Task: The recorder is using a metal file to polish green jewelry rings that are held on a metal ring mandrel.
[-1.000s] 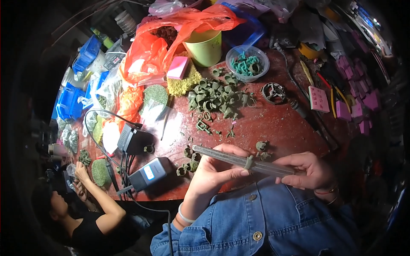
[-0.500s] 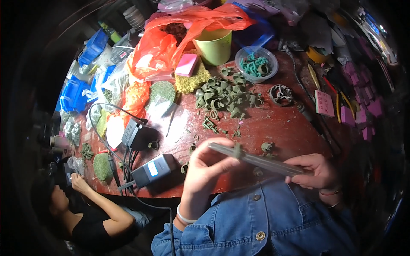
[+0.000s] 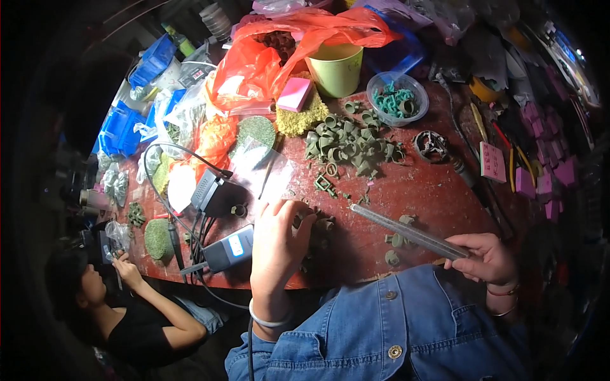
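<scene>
My right hand [image 3: 486, 259] grips the thick end of a long, tapered grey ring mandrel [image 3: 406, 233], which slants up to the left over the table. The mandrel's bare tip points toward my left hand [image 3: 279, 235]. The left hand's fingers are curled downward above the table, close to some green ring pieces [image 3: 323, 227] in its shadow. Whether a green ring sits between those fingers is hidden. Under and beside the mandrel lie a few more green rings [image 3: 398, 240]. Farther off is a large pile of dull green rings [image 3: 352, 141].
A clear bowl [image 3: 424, 114] with turquoise pieces and a light green cup [image 3: 337, 75] stand behind the pile. A black power box [image 3: 219, 255] with cables sits left of my left hand. A soldering-type pen [image 3: 469, 181] and pliers lie right. Another person [image 3: 149, 298] sits lower left.
The green ring that was around the mandrel is off it. My left hand has left the mandrel and moved left and down toward the table; the right hand still holds the mandrel.
</scene>
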The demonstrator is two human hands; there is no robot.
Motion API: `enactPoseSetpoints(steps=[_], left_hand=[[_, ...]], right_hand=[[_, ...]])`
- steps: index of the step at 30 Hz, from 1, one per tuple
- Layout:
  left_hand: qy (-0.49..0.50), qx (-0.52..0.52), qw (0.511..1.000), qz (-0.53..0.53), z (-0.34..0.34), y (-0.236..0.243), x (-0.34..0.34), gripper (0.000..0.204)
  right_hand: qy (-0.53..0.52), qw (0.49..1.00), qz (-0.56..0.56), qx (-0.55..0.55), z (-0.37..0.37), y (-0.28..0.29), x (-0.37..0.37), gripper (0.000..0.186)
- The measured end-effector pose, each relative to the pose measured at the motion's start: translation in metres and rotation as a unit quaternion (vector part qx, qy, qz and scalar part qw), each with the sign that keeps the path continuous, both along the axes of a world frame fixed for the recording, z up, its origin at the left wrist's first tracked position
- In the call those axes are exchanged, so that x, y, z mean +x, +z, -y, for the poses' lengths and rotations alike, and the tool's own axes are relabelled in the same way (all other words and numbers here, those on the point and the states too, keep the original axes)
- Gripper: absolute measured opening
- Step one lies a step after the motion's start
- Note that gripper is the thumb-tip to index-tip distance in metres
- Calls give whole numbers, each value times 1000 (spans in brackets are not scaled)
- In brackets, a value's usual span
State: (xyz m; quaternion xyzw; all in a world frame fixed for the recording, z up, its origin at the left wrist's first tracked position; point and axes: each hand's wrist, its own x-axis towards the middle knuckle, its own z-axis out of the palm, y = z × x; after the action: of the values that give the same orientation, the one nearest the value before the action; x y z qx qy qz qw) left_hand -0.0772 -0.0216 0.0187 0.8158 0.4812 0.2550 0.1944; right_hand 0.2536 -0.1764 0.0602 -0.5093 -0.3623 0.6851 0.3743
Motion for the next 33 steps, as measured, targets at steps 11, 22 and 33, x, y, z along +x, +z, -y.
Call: enactPoseSetpoints(steps=[11,22,33], left_hand=[[-16,15,997,76,-33,13,49,25],[-67,40,995,-57,-55,4,60,24],[-62,84,993,-55,-60,5,66,30]], right_hand=[[-22,1000,-4,-5,-2,0,3,38],[-33,999,-2,-2,-1,-5,4,38],[-26,1000,-15,-2,-2,-10,2,39]])
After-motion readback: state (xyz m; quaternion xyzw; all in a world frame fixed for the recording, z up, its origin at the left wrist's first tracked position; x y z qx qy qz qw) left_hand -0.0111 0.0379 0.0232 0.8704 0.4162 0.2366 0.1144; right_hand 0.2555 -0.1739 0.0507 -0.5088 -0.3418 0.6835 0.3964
